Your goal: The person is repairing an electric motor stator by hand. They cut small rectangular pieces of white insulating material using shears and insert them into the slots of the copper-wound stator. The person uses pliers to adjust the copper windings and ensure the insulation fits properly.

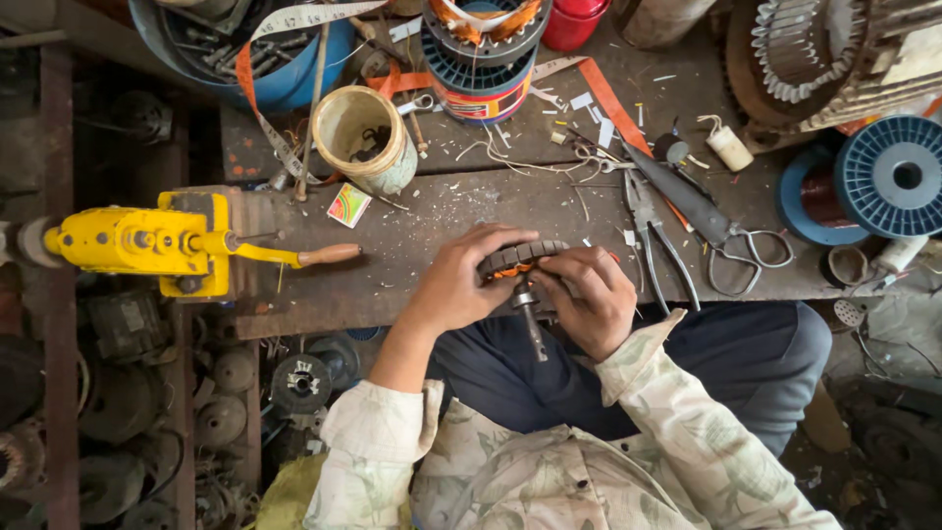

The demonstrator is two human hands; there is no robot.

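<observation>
both hands gripping a motor core (518, 263) at the bench (412, 236) edge, left hand (453, 285) wrapped on its 9 o'clock side, right hand (589, 294) pinching 3 o'clock, shaft (531, 322) pointing to 6 o'clock, scissors (726, 240) off toward 3

A worn, dark wooden tabletop (432, 221) spans the scene under even light. Left of it, rusty motor parts (128, 393) crowd a dim, grimy floor (883, 432) that continues at near right.
</observation>
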